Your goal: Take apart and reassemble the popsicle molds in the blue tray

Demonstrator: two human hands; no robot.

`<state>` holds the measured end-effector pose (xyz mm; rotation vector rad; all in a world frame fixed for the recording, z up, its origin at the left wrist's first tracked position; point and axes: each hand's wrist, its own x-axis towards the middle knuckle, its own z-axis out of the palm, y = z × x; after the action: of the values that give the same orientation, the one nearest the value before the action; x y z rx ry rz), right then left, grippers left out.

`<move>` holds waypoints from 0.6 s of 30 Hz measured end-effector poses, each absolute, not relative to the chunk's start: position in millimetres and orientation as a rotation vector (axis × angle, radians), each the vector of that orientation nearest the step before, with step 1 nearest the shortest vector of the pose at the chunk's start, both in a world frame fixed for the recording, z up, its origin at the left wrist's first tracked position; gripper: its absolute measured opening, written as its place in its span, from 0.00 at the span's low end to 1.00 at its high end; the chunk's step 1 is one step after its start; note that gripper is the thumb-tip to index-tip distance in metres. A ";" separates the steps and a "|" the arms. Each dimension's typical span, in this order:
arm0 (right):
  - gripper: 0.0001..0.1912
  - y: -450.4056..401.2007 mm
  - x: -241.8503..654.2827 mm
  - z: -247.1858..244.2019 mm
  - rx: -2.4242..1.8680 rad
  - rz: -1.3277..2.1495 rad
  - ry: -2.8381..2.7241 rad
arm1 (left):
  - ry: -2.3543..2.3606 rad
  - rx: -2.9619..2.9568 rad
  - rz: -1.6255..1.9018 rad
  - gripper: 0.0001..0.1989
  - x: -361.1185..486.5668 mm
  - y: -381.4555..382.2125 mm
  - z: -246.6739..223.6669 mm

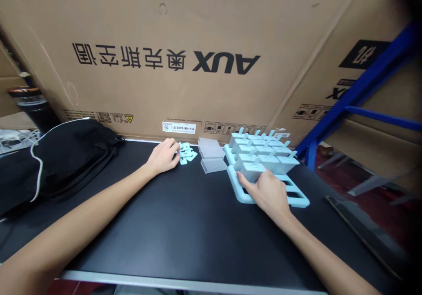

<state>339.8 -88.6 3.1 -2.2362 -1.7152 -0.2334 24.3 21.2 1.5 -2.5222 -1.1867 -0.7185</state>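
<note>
My left hand (165,155) rests at the left edge of a small pile of light blue popsicle-mold lids (187,152). Its fingers are curled against the pile, and what they pinch, if anything, is hidden. On the right, my right hand (270,193) grips the near light blue popsicle mold (253,171), thumb on its left side. This mold sits at the front of a light blue frame (239,194), with several similar molds behind it, stick handles pointing up. Slots at the frame's front right hold no molds. Between my hands lie clear plastic covers (212,165).
A large cardboard box (148,92) stands along the back of the black table (184,229). On the left lie a black bag (75,154) with a white cable and a dark bottle (36,106). A phone-like dark slab (359,229) and blue metal rack (359,88) are right.
</note>
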 end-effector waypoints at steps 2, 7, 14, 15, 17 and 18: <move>0.34 -88.1 340.5 1.7 -2.217 -0.224 -1.684 | -1.170 -2.545 -0.800 0.05 25.0 10.1 0.9; 0.35 -88.6 344.8 5.9 -2.106 -0.150 -1.601 | -1.049 -2.738 -1.061 0.05 41.5 -29.2 6.7; 0.27 -119.2 300.4 35.8 -1.822 -0.029 -1.816 | -0.929 -3.188 -1.498 0.34 94.4 -64.5 23.4; 0.27 -124.7 288.1 37.5 -1.797 0.043 -1.912 | -0.831 -3.274 -1.504 0.35 98.8 -67.1 23.7; 0.27 -133.4 266.4 38.1 -1.769 0.127 -2.056 | -0.658 -3.404 -1.523 0.31 102.0 -71.2 21.9; 0.27 -136.5 259.3 37.6 -1.758 0.129 -2.105 | -0.617 -3.448 -1.540 0.28 100.8 -72.7 20.1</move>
<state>259.3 -136.5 37.6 -1.7581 -2.1052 0.1291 100.8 -72.7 20.1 -3.4480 -0.6168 -1.5398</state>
